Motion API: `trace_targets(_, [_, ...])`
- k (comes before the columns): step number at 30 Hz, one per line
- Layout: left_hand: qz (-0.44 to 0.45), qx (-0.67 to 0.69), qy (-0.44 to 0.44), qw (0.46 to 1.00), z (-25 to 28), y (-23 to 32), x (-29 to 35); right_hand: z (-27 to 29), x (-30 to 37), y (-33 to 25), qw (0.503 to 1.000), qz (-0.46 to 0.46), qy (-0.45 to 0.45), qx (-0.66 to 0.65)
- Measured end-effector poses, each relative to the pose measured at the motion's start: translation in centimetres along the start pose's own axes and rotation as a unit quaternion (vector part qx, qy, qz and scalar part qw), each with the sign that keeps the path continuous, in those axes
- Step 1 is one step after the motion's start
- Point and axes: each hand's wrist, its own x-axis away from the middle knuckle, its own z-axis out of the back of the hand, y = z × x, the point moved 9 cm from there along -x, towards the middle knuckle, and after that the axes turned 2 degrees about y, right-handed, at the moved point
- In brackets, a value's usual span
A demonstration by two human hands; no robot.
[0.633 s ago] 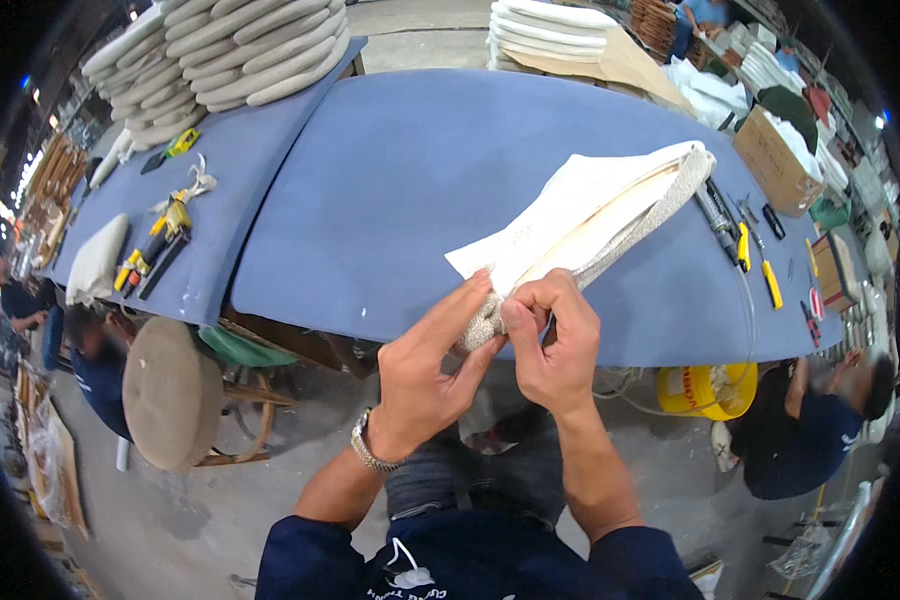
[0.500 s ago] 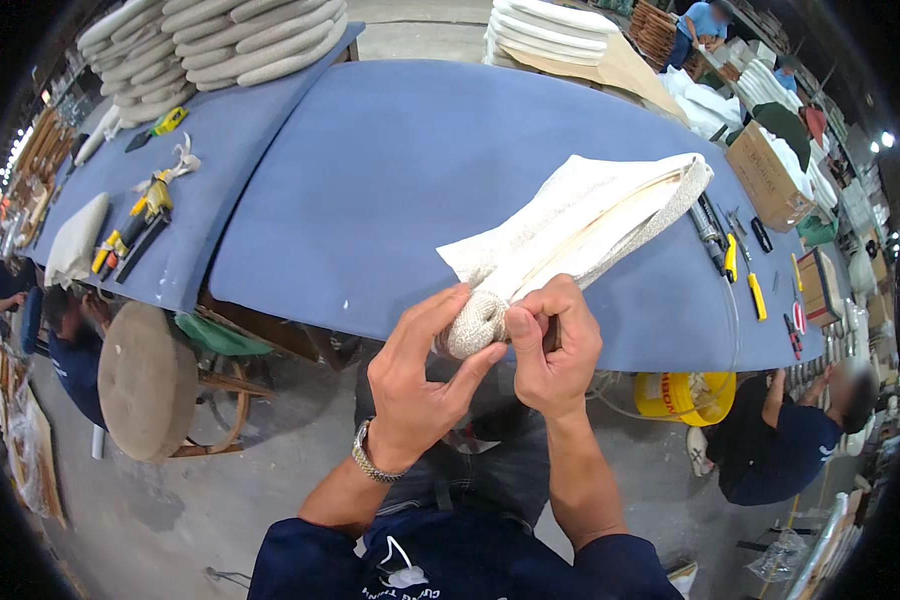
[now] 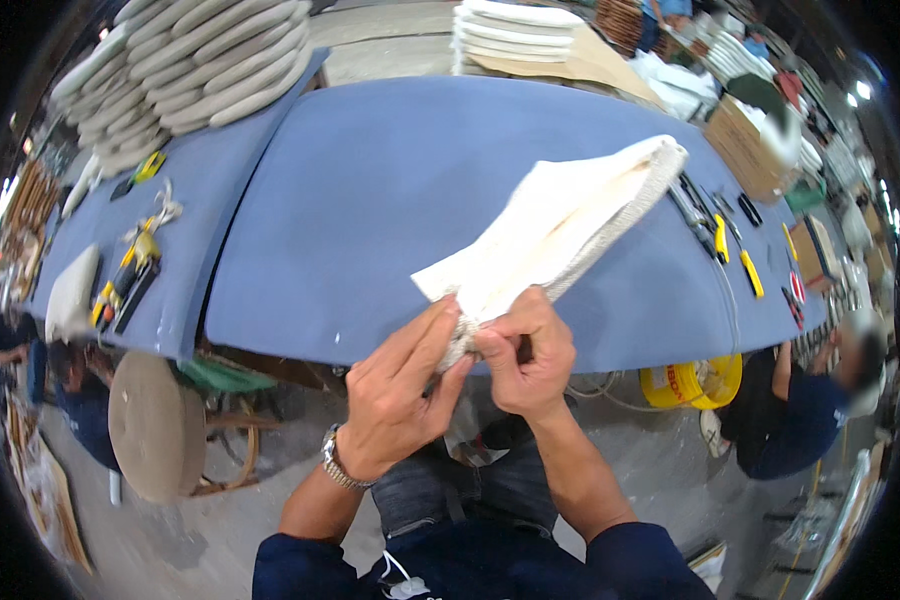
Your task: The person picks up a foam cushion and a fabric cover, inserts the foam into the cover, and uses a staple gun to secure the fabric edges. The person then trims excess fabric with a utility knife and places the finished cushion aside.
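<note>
A long piece of cream woven fabric, folded and rough-textured along its edges, stretches over the blue-covered table towards the far right. Its near end is bunched at the table's front edge, between my two hands. My left hand wraps fingers and thumb around that end from the left. From the right, my right hand pinches the same end between thumb and curled fingers. The grip hides part of the bunched cloth.
Right on the table lie a pneumatic tool with a hose and yellow-handled cutters. A yellow-black tool lies left. Stacked cushions stand far left. Below are a yellow bucket and a round stool. A person sits at right.
The rounded, curled near end of the fabric is now squeezed flatter between my fingers. In the picture, both hands and the cloth have shifted slightly left; the view has tilted a little.
</note>
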Motion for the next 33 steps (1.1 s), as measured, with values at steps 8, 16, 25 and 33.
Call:
trace_targets(8, [0.035, -0.061, -0.010, 0.997, 0.4, -1.1, 1.3, -1.7, -0.7, -0.6, 0.998, 0.052, -0.015, -0.024])
trace_targets(16, [-0.009, -0.111, -0.017, 0.994, 0.3, -1.0, 0.0, 0.8, -1.4, -0.9, 0.994, 0.069, -0.059, -0.066])
trace_targets(25, [0.008, -0.152, -0.023, 0.988, 1.0, 0.4, -0.2, 29.4, -9.4, 19.1, 0.911, -0.069, 0.158, 0.373])
trace_targets(33, [0.084, -0.078, -0.046, 0.992, 0.5, -0.7, 1.9, 35.1, -13.2, 34.2, 0.665, -0.232, -0.142, 0.696])
